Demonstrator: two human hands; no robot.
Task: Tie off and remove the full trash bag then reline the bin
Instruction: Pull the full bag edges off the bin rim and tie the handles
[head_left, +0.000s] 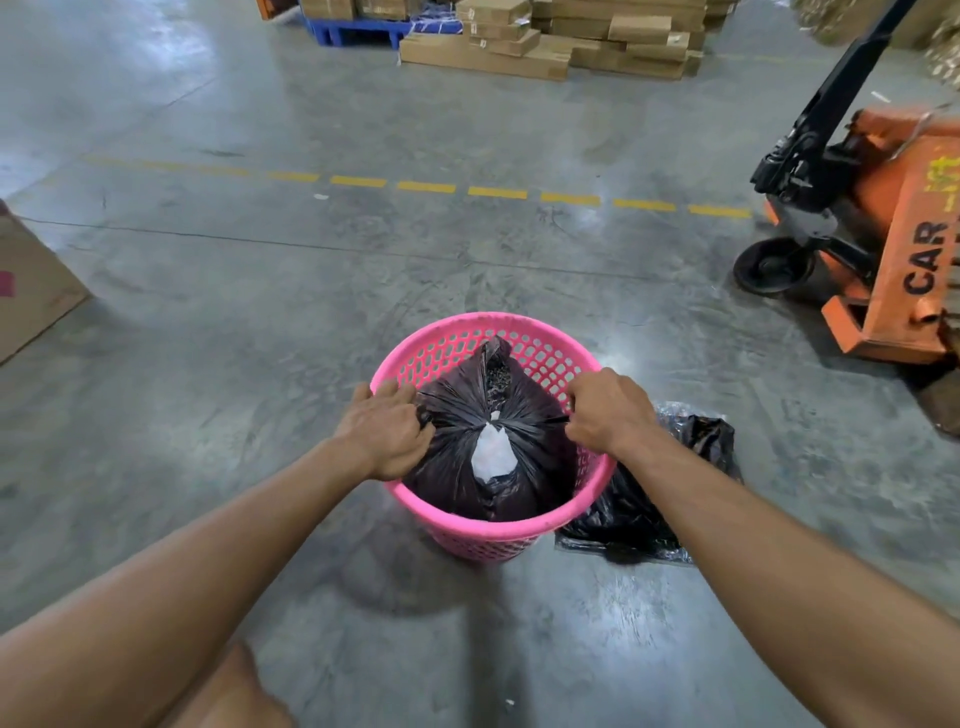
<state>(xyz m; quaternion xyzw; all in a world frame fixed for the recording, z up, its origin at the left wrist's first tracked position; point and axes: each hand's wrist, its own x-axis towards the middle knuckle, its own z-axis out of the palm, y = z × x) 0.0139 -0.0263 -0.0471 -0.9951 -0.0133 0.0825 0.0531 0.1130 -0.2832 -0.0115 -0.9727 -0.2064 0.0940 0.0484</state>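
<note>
**Bag gathered, knot not closed yet**

While both hands pull the bag's neck apart, the full trash bag (467, 415) sits inside the pink bin (485, 535), top bunched but a gap at the far side shows dark contents.

Left to right:
- Cardboard box (31, 280) on the floor, well off to the left of the left hand. Not in play.
- Left hand (387, 431): closed on a pinch of black plastic at the bag's left side, knuckles over the bin's left rim.
- Between the hands: film stretched taut across the neck, white scrap (491, 452) showing through just below it.
- Right hand (610, 410): fisted on the opposite tail of plastic, over the right rim.
- Just right of and below the right hand: spare black liner (670, 499) flat on the floor, touching the bin's side.
- Pallet jack (872, 228) further right, apart.

Risks, my read:
- Thin film under tension may tear at either pinch.
- Far-side gap means a loose knot spills on lift.
- Light mesh bin could rise with the bag; nothing holds it down.
- Liner underfoot is a slip hazard.
</note>
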